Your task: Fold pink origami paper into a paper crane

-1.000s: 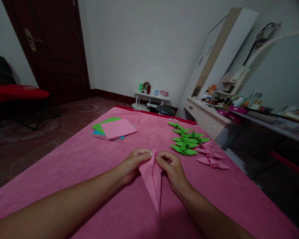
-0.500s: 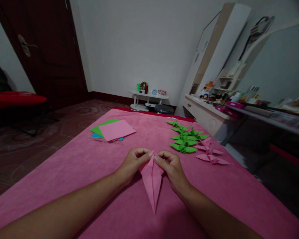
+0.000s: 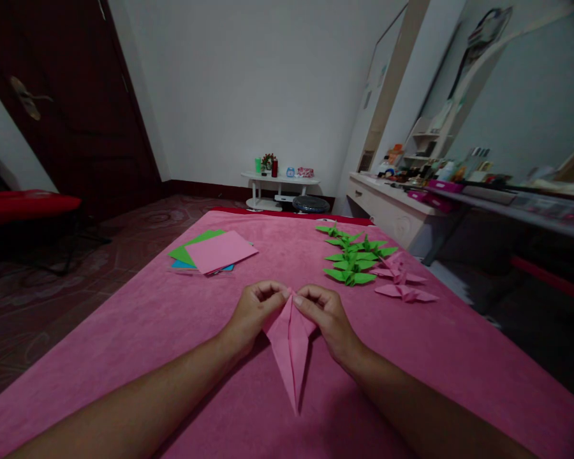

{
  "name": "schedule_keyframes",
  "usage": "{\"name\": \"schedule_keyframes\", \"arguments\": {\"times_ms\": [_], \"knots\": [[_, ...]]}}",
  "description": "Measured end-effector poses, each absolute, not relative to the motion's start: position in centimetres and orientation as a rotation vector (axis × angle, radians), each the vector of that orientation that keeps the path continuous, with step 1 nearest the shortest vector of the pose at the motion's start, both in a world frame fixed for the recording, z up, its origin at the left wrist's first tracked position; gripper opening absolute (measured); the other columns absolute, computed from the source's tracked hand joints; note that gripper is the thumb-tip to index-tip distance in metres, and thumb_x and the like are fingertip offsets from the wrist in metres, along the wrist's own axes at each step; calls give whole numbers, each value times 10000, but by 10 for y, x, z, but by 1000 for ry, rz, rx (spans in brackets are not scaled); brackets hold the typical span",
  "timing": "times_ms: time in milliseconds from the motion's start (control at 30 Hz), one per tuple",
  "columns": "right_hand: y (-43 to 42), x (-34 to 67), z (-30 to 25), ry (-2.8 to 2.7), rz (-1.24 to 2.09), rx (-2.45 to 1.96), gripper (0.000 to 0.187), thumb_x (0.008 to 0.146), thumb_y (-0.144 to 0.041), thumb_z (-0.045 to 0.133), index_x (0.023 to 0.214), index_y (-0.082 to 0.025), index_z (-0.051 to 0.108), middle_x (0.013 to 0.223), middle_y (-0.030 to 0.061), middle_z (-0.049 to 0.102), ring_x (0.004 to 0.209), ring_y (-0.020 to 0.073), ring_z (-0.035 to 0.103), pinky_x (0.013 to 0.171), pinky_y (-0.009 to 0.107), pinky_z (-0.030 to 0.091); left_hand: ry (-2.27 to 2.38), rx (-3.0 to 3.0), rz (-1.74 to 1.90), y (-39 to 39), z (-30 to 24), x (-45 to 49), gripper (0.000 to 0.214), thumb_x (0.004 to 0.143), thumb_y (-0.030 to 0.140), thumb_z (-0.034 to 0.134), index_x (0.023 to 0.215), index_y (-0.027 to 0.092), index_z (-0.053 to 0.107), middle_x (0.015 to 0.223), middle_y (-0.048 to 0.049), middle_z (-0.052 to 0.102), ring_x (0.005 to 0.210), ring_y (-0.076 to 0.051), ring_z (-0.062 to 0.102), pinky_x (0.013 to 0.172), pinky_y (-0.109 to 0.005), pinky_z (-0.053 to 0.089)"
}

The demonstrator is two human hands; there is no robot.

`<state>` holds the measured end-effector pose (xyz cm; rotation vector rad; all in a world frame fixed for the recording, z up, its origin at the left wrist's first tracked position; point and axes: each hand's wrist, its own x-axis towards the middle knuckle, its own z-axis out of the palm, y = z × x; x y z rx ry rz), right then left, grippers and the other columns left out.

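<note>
Far to my left lies a stack of coloured sheets [image 3: 215, 252]. My left hand [image 3: 253, 312] is closed in a pinch on the upper left flap of the folded pink paper [image 3: 289, 344], which rests on the pink cloth [image 3: 124, 331], long point toward me. My right hand [image 3: 325, 315] pinches the right flap likewise. I judge both pinches should press evenly, edges meeting along the centre crease. Green cranes [image 3: 351, 258] sit well apart, rightward.
</note>
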<state>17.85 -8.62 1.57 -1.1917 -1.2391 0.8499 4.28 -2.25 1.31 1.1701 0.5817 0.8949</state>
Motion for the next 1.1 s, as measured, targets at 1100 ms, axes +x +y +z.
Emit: {"name": "schedule_keyframes", "arguments": {"times_ms": [1100], "knots": [[-80, 183, 9, -1062, 948, -1141, 299, 670, -429, 704, 663, -145, 614, 622, -14, 539, 551, 93, 435, 519, 219, 335, 446, 1038, 706, -17, 8, 41, 199, 697, 258, 717, 834, 115, 699, 753, -73, 687, 688, -142, 613, 703, -255, 457]]}}
